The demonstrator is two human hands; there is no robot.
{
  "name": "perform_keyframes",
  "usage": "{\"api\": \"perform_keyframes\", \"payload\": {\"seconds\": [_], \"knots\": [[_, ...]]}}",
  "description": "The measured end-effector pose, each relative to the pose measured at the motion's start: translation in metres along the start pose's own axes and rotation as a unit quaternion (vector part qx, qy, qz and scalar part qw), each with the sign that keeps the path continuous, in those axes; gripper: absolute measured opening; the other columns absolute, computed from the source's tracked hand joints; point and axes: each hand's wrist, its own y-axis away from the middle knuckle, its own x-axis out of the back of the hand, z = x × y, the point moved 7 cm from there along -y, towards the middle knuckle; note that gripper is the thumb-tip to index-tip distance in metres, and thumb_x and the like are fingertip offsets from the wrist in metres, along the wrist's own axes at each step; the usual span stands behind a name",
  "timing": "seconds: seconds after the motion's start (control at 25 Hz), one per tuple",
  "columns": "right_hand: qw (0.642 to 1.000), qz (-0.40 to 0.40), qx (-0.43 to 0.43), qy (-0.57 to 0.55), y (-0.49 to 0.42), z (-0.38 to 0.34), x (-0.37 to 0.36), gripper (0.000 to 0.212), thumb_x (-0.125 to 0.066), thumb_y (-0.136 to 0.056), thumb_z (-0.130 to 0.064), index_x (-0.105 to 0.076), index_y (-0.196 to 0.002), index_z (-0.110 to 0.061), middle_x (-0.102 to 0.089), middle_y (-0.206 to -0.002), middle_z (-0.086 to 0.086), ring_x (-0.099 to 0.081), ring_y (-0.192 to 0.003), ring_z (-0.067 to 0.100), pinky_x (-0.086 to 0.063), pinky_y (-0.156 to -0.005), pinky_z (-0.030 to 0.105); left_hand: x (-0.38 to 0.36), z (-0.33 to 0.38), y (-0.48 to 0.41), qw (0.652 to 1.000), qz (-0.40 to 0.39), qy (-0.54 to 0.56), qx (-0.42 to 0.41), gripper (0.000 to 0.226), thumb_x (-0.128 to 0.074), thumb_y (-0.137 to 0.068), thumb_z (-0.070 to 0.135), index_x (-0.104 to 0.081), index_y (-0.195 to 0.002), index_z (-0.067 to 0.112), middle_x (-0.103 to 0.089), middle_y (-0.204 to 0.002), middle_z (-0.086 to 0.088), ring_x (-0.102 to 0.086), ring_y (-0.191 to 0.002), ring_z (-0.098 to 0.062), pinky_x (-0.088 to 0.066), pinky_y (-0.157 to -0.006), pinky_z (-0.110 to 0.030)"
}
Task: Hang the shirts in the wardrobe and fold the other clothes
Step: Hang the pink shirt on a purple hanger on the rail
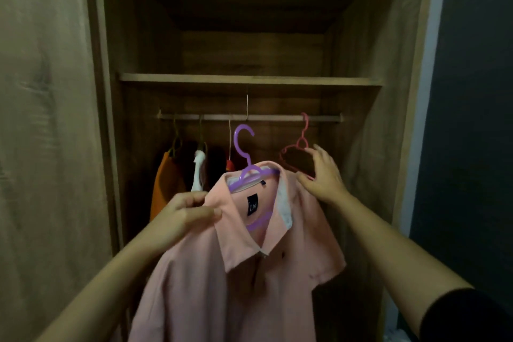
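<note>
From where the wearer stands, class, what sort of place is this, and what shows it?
Probably a bedroom, at an open wardrobe: its rail holds clothes, and a pink shirt sits on a purple hanger.

Home bedroom: wooden wardrobe (361, 147) w/ rail (249, 117), hung clothes (166, 183), shelf (249, 81) above.

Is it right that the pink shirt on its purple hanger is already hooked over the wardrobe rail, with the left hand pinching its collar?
Not quite. In the head view, the hook of the purple hanger sits below the rail and is hooked over nothing. The pink shirt is held up in front of the wardrobe, not yet hung. The left hand does pinch its collar.
</note>
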Motion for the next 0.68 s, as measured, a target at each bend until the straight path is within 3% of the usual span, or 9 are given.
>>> {"api": "perform_keyframes", "payload": {"seconds": [0.12,0.28,0.44,0.6,0.68], "knots": [[0.974,-0.008,-0.148,0.174,-0.016,0.039,-0.007,0.076,-0.063,-0.086,-0.028,-0.020,-0.146,-0.013,-0.021,-0.152,0.019,-0.025,-0.137,0.035,-0.030,-0.109,0.044,-0.016,-0.002,-0.025,0.999,0.021,0.039,-0.002,0.032,-0.067,-0.060,0.016,-0.071,-0.089,0.002,-0.072,-0.093,-0.018,-0.068,-0.090,-0.034,-0.054,-0.082,-0.044],[0.955,-0.055,-0.215,0.196,-0.023,0.069,-0.018,0.074,-0.060,-0.089,-0.019,-0.015,-0.147,-0.010,-0.050,-0.130,0.017,-0.052,-0.117,0.032,-0.047,-0.088,0.041,-0.037,-0.011,-0.071,0.998,0.034,0.062,-0.003,0.033,-0.062,-0.064,0.013,-0.069,-0.094,0.001,-0.073,-0.092,-0.016,-0.069,-0.085,-0.027,-0.055,-0.080,-0.038],[0.953,-0.061,-0.201,0.220,-0.024,0.080,-0.023,0.038,-0.053,-0.092,-0.013,-0.043,-0.128,-0.007,-0.060,-0.115,0.015,-0.059,-0.107,0.031,-0.050,-0.081,0.040,-0.056,-0.016,-0.122,0.998,0.046,0.046,-0.006,0.013,-0.060,-0.081,-0.001,-0.069,-0.082,0.008,-0.072,-0.079,-0.007,-0.067,-0.077,-0.020,-0.052,-0.074,-0.032],[0.965,-0.068,-0.157,0.200,-0.021,0.071,-0.022,0.035,-0.054,-0.092,-0.018,-0.047,-0.124,-0.007,-0.061,-0.113,0.015,-0.060,-0.105,0.032,-0.050,-0.083,0.040,-0.068,-0.010,-0.175,0.992,0.094,0.073,0.038,0.014,-0.054,-0.082,0.001,-0.062,-0.072,0.007,-0.064,-0.068,-0.009,-0.063,-0.058,-0.015,-0.048,-0.055,-0.022],[0.968,-0.074,-0.132,0.199,-0.021,0.066,-0.022,0.035,-0.054,-0.092,-0.018,-0.046,-0.125,-0.007,-0.061,-0.112,0.015,-0.061,-0.103,0.030,-0.053,-0.083,0.039,-0.070,-0.003,-0.202,0.987,0.124,0.091,0.052,0.008,-0.054,-0.081,0.006,-0.061,-0.077,0.006,-0.063,-0.072,-0.010,-0.063,-0.065,-0.020,-0.048,-0.058,-0.024]]}}
